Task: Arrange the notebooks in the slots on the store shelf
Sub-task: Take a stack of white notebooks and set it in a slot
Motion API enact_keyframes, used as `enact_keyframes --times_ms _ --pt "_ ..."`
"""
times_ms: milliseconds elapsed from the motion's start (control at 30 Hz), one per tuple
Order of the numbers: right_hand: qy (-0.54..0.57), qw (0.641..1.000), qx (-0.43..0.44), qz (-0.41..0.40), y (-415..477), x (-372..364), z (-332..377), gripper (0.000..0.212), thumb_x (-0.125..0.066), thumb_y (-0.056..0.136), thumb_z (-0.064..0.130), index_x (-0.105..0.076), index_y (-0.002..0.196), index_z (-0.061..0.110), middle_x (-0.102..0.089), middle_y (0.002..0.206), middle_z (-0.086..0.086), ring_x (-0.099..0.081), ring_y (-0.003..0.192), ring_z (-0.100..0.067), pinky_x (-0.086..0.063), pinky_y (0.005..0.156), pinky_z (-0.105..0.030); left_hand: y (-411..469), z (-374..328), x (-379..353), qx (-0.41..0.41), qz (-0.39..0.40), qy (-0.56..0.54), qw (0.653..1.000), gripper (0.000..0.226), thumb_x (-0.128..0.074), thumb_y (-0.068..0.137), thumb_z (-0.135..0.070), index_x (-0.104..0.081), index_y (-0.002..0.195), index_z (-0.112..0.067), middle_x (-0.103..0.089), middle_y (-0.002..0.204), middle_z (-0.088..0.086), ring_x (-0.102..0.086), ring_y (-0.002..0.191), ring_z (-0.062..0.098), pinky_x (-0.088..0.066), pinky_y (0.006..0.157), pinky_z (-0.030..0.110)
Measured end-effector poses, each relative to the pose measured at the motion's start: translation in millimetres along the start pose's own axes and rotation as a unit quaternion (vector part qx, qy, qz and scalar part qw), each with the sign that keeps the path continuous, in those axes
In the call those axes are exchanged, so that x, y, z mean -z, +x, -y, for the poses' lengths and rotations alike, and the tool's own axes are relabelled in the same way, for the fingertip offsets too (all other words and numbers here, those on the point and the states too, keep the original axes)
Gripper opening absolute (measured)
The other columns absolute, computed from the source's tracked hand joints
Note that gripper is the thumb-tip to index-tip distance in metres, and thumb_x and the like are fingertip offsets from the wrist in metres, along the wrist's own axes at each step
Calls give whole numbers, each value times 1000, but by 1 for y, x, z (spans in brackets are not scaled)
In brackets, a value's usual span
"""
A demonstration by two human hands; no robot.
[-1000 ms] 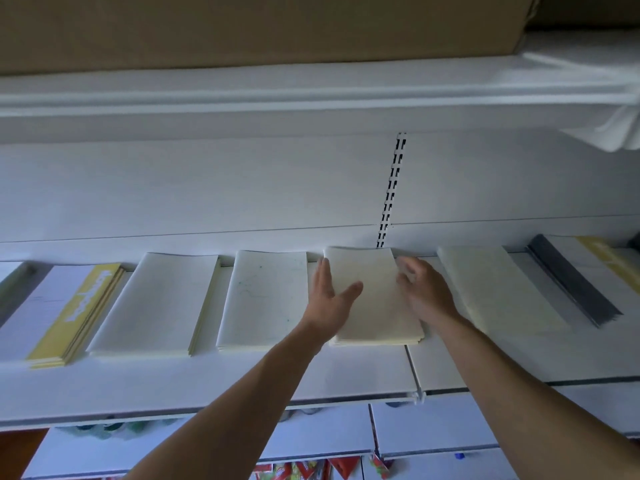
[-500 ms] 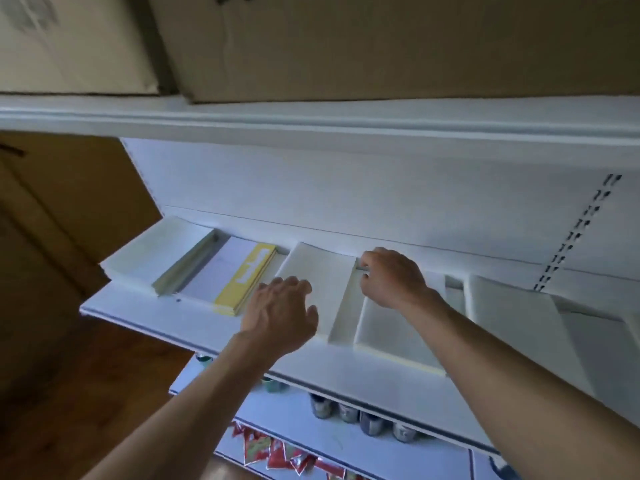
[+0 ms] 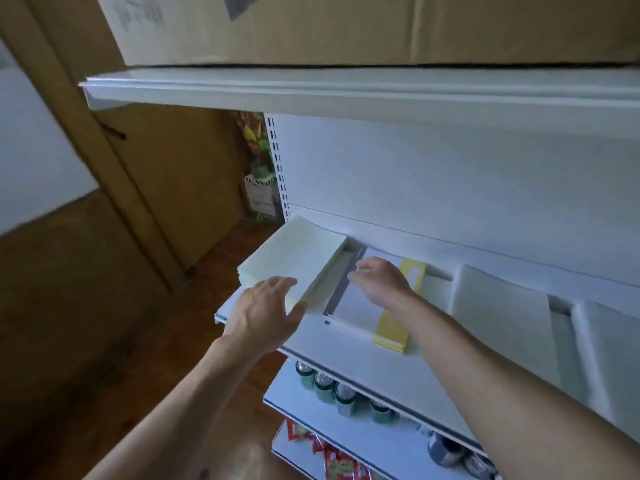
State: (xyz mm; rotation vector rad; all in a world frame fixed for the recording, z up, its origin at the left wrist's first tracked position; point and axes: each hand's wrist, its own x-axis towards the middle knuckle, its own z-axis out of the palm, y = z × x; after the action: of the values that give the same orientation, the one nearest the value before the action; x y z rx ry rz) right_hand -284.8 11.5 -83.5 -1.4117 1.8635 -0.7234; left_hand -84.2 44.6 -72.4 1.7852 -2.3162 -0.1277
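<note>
Both hands are raised to the shelf (image 3: 332,346): the left hand (image 3: 265,315) is spread open over the near corner of the cream notebook stack (image 3: 294,258), just left of the yellow-banded notebook (image 3: 360,311). That notebook's middle is hidden by the right hand (image 3: 381,280); whether its blurred fingers (image 3: 358,271) grip anything cannot be told.

On the white shelf (image 3: 346,355), the right hand (image 3: 381,282) lies over the yellow-edged notebook (image 3: 393,327), its grip too blurred to read. Just left of that notebook sits a cream notebook stack (image 3: 294,258). The left hand (image 3: 266,313), fingers spread, rests at the stack's near corner. Right of the yellow-edged notebook lie white notebooks (image 3: 498,306).
</note>
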Motion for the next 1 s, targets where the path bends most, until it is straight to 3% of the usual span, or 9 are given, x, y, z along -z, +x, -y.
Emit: enact_keyframes --times_ms 67,167,267,367,500,567,667,767,1000 --pt "56 997 -46 -10 9 -24 14 24 -57 74 24 -58 84 2 -55 83 -25 -58 78 -40 -42 67 -34 15 33 -3 -20 17 7 1000 59 -40 95 -57 -36 147 -28 -37 153 -7 -33 141 14 -28 114 34" --pt "100 991 -83 -21 20 -51 25 14 -55 65 28 -48 61 16 -44 68 -8 -49 67 -27 -50 77 -41 41 72 -9 -78 50 23 995 78 -34 90 -69 -18 154 -27 -13 162 -6 -7 149 11 -10 121 33" --pt "147 982 -118 -30 30 -62 25 24 -52 56 30 -31 50 20 -27 61 1 -30 63 -22 -43 68 -39 64 94 -19 -131 93 56 985 96 -23 82 -81 -2 156 -23 7 162 -4 13 147 11 9 120 33" --pt "219 961 -162 -33 29 -67 37 32 -61 71 21 -33 55 23 -36 62 1 -43 52 -18 -53 85 -41 71 98 -33 -169 118 52 977 105 -13 74 -85 1 156 -21 10 162 -4 17 145 10 16 115 31" --pt "337 920 -197 22 31 -77 45 6 -65 85 14 -64 88 9 -68 102 -10 -65 97 -23 -51 95 -36 56 93 -45 -174 117 -15 978 100 -16 78 -84 -1 156 -22 12 161 -5 19 144 8 17 111 26" --pt "337 915 -223 1 33 -85 44 28 -71 77 22 -67 100 8 -68 115 -13 -61 113 -29 -41 107 -44 51 94 -43 -185 123 -54 974 93 -21 80 -82 -9 155 -28 6 162 -9 13 147 8 12 111 24" --pt "332 918 -211 -43 36 -93 42 7 -68 80 11 -65 84 6 -69 94 -15 -65 87 -28 -50 90 -41 63 104 -30 -187 82 -94 975 81 -28 84 -77 -30 151 -31 -20 159 -13 -12 147 7 -1 109 19" --pt "305 930 -198 -61 37 -96 40 2 -62 82 2 -63 82 4 -65 80 -14 -62 69 -24 -49 68 -34 81 116 -24 -168 81 -33 982 88 -16 87 -75 -13 155 -20 -4 163 -3 3 149 11 11 115 25" --pt "232 947 -181 -133 29 -86 37 11 -64 78 5 -62 89 5 -71 87 -13 -62 71 -21 -45 65 -28 80 116 -47 -223 128 -11 966 84 -11 91 -71 3 155 -17 15 160 -3 20 145 10 18 114 27"
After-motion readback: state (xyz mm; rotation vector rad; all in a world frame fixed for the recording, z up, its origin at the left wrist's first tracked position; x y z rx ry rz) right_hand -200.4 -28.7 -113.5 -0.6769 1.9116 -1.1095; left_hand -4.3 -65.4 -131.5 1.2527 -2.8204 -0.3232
